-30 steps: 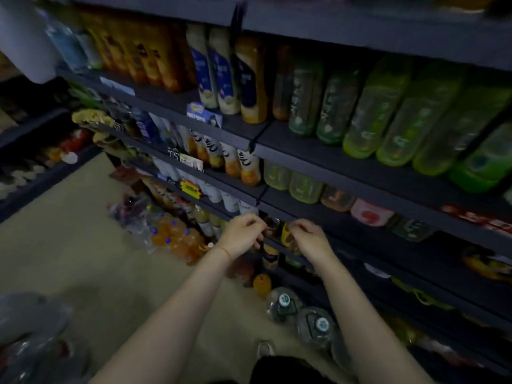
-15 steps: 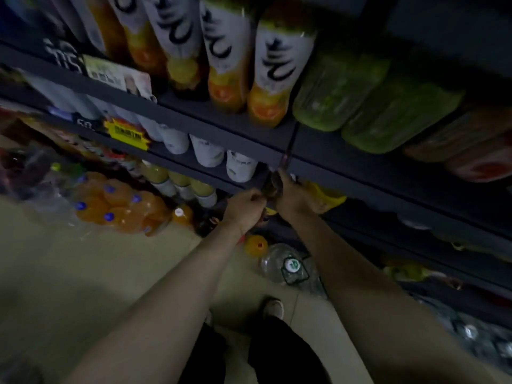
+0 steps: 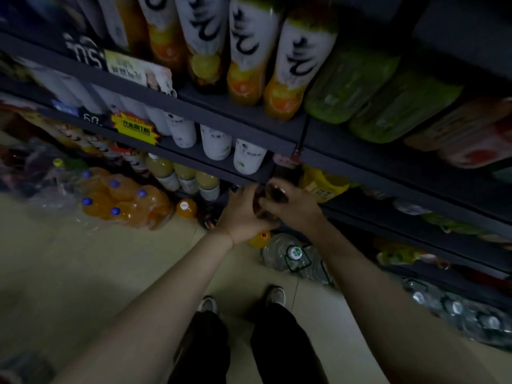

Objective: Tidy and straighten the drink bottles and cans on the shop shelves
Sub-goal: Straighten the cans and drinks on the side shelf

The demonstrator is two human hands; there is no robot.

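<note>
Drink bottles fill the dark shelves (image 3: 238,117) in rows, and most of those in view already stand in line: the orange juice bottles (image 3: 291,67) with white labels on the upper shelf, the green bottles (image 3: 349,81) just beside them, and the small white bottles (image 3: 216,142) one shelf down. The work in hand is lower, at the front edge of the third shelf. There both hands meet around one small dark bottle (image 3: 275,191) with a brownish top. The right hand (image 3: 293,209) curls its fingers round the bottle from the right; the left hand (image 3: 243,214) closes on it from the left and below, so the two hands touch. The picture is dim and blurred, and whether the bottle is standing on the shelf or lifted off it cannot be told. Yellow packets (image 3: 321,184) lie just right of it.

Judging by this, the upper rows look done, this bottle is mid-adjustment, and the lower shelves to the right, where items lie jumbled, appear still to need straightening. Packs of orange bottles (image 3: 122,200) and water bottles (image 3: 291,253) sit on the floor.
</note>
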